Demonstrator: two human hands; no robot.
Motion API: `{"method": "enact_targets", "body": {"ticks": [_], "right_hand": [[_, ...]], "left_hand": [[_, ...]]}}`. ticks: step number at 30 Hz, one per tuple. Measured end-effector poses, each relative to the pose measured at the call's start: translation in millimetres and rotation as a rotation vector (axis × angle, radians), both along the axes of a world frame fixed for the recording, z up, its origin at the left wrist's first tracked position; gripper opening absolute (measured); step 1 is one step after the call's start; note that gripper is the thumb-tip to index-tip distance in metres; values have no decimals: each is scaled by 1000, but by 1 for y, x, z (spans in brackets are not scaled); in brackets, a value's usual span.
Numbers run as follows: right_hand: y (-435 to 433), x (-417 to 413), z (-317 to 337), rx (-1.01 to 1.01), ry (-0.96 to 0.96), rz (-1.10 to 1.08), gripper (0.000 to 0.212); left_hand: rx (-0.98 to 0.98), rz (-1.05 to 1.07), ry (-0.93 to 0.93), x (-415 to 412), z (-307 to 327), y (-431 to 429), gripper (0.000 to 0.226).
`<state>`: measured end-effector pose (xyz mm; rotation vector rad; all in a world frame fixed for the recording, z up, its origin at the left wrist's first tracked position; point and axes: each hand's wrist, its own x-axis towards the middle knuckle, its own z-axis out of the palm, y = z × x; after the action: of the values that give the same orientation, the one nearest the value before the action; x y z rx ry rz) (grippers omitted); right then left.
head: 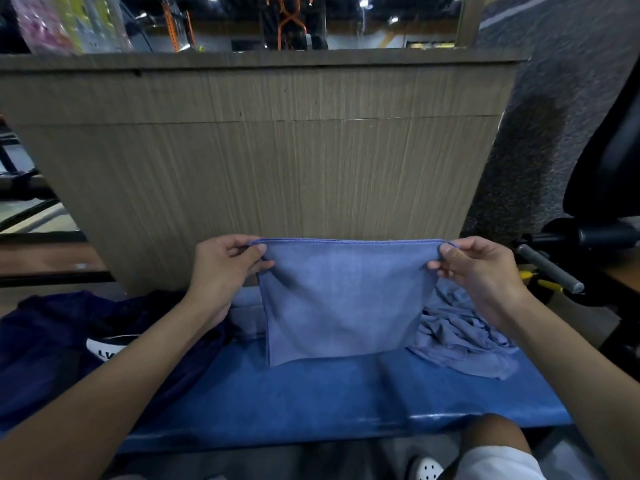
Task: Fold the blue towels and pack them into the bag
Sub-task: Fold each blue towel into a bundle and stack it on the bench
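The blue towel (341, 303) hangs flat and smooth above the blue table (311, 400), stretched by its top corners. Left hand (221, 268) and right hand (481, 271) fingers pinch those corners; crumpled towels (460, 334) lie right, a dark bag (52, 348) left.

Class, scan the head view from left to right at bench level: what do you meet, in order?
dark blue bag → left hand → held blue towel → right hand → grey bar

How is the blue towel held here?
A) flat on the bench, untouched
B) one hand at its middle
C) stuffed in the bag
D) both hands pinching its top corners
D: the left hand and right hand each pinch a top corner of the towel, which hangs between them.
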<state>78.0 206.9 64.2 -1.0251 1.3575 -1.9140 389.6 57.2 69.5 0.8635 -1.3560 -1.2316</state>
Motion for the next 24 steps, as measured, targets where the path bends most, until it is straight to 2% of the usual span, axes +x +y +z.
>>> {"method": "enact_targets", "body": {"ticks": [2,3,5,8,9,15,24], "right_hand": [[-1,1,3,-11,-12,35,63],[-2,0,4,-18,-13,44,68],[-1,-1,6,0,-4,24,58],[2,0,10,50,45,-35,18],[2,-1,10,65,57,-52,14],[4,3,15,165,78,-86,17],[6,0,14,200,37,-51,14]], "left_hand": [[59,-40,50,-1,2,-1,5],[85,-57,64,-1,2,-2,8],[116,-67,75,-1,4,-3,12],[134,-44,84,-1,5,-5,8],[142,-39,90,-2,6,-5,7],[211,-140,152,-5,8,0,16],[229,-127,41,-1,-7,-11,21]]}}
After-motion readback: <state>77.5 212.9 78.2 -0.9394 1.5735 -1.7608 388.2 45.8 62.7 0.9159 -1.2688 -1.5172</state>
